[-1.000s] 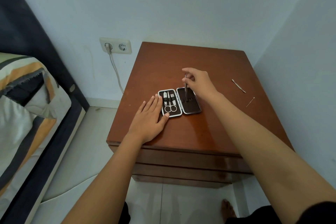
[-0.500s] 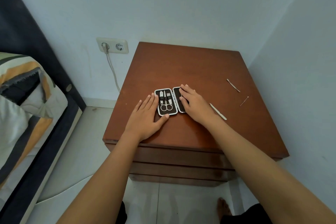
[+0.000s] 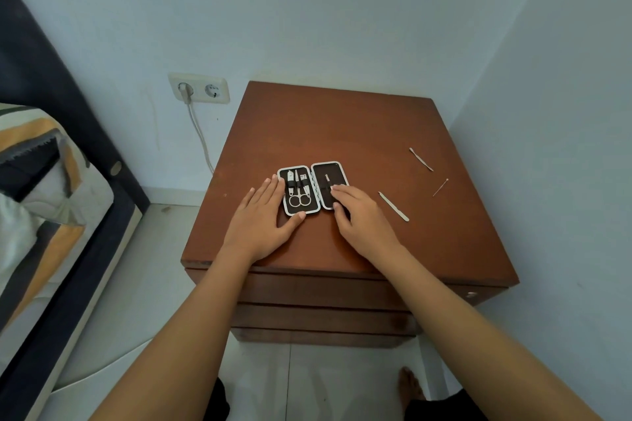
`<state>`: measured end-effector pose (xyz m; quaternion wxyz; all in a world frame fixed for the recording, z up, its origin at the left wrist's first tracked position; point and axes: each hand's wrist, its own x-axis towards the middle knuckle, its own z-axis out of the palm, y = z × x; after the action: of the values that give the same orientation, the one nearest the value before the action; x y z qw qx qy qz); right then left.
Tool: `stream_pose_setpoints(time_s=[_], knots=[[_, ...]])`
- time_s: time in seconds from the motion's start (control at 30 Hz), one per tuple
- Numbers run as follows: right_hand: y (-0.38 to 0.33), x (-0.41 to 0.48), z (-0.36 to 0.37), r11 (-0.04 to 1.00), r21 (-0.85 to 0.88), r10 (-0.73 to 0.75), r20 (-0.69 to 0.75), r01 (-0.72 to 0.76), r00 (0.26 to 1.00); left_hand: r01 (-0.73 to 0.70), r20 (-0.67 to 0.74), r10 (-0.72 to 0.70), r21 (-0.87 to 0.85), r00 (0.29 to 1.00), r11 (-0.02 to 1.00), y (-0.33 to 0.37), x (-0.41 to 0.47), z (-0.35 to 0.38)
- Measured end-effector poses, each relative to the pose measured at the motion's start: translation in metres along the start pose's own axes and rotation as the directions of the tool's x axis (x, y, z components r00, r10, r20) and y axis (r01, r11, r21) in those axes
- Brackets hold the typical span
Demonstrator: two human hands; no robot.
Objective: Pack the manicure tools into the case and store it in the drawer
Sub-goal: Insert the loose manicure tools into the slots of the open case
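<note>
A small black manicure case (image 3: 328, 169) with a white rim lies open on the brown nightstand (image 3: 342, 126). Its left half holds scissors (image 3: 298, 199) and clippers under straps. A thin metal tool (image 3: 327, 181) sits in the right half. My left hand (image 3: 260, 219) lies flat beside the case's left edge, thumb at its near corner. My right hand (image 3: 359, 219) rests with fingertips on the right half, over the tool's lower end. Three loose tools lie to the right: a tweezer-like piece (image 3: 393, 206), a slim pusher (image 3: 421, 159) and a thin pick (image 3: 440, 187).
The nightstand fills a corner, walls behind and to the right. Closed drawer fronts (image 3: 325, 290) stack below its top. A bed (image 3: 44, 202) with a striped cover stands at the left, and a wall socket (image 3: 198, 88) with a plugged cable is beside it. My bare foot (image 3: 410, 386) shows on the tiled floor.
My right hand lowered the upright metal tool into the case's right half and now rests flat on it. The left hand has stayed beside the case.
</note>
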<state>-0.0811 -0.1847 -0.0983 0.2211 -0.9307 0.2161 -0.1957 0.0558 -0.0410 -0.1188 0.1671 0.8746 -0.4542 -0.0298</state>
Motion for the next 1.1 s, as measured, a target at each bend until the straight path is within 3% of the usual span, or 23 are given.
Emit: stream_pose_setpoints(time_s=[0.37,0.47,0.57,0.7,0.97,1.1], knots=[[-0.005,-0.003,0.0,0.998,0.056,0.028,0.039,-0.03,0.999,0.008,-0.01,-0.008,0.009,1.0,1.0,-0.001,0.001,0.001],[0.012,-0.004,-0.017,0.989,0.092,0.121,-0.082,-0.114,0.989,0.009,-0.009,-0.008,0.012,1.0,1.0,-0.001,0.001,0.001],[0.039,-0.01,-0.041,0.952,0.106,0.305,-0.213,-0.289,0.928,0.009,-0.011,-0.009,0.001,1.0,1.0,0.0,0.001,0.0],[0.059,-0.022,-0.06,0.874,0.085,0.487,-0.13,-0.479,0.864,0.012,-0.016,-0.012,-0.007,1.0,1.0,0.001,0.001,-0.001],[0.057,-0.013,-0.057,0.811,0.105,0.58,-0.025,-0.575,0.814,0.013,-0.036,-0.013,-0.009,0.999,1.0,0.002,0.001,0.0],[0.055,-0.012,-0.052,0.807,0.067,0.59,-0.044,-0.587,0.806,0.015,-0.045,-0.016,-0.023,0.999,1.0,0.003,0.0,-0.002]])
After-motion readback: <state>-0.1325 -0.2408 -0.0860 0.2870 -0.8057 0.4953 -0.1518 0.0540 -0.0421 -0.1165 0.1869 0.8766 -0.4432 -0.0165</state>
